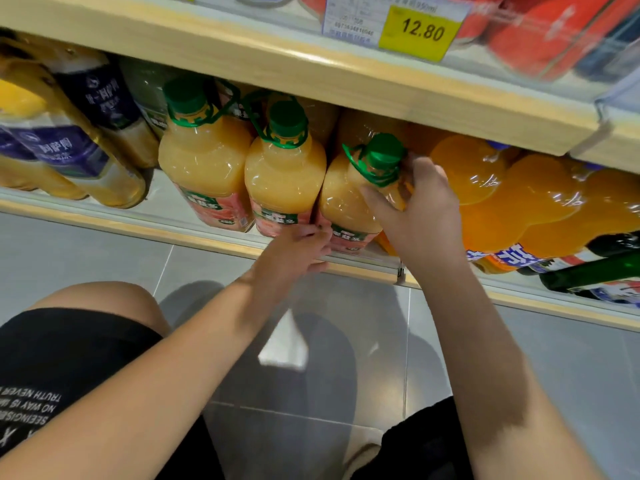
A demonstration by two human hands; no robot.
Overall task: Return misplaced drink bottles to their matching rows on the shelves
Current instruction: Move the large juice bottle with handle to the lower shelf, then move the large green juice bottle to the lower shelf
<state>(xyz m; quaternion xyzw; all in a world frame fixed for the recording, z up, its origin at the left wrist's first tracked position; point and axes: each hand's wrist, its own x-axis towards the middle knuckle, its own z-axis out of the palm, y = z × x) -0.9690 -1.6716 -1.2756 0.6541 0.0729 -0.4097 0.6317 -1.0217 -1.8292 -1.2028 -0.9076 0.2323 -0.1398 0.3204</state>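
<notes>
Your black shorts (52,358) sat closest, above the grey floor tiles (86,251). Your right hand (415,209) was wrapped around the neck of a pale juice bottle (346,199), just under its green cap (386,152). Your left hand (298,251) curled its fingers against that bottle's base, at the front edge of the lower shelf (138,226). The bottle stood tilted, touching the nearer of two matching bottles (284,174) on its left, with orange soda bottles (502,195) just beside it on the right. A yellow price tag (420,31) hung on the shelf above.
</notes>
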